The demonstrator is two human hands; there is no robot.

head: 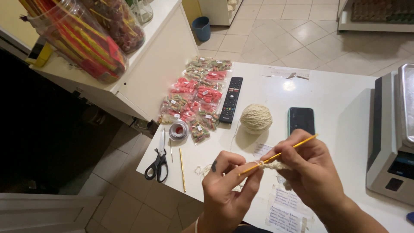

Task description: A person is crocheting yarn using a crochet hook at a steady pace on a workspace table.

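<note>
My right hand (312, 170) grips a thin yellow crochet hook (297, 146) that slants up to the right. Its tip sits in a small cream crochet piece (276, 166) pinched between my left hand (226, 190) and the right fingers. Cream yarn runs from the piece across the white table (336, 95) to a yarn ball (256, 118) just beyond my hands. A loose tangle of yarn (200, 170) lies left of my left hand.
Black scissors (158, 162), a second yellow hook (182, 169) and a tape roll (178, 129) lie at the left table edge. Candy bags (198, 95), a remote (231, 99), a phone (300, 119), paper notes (284, 207), a scale (394, 133) and candy jars (86, 41) surround.
</note>
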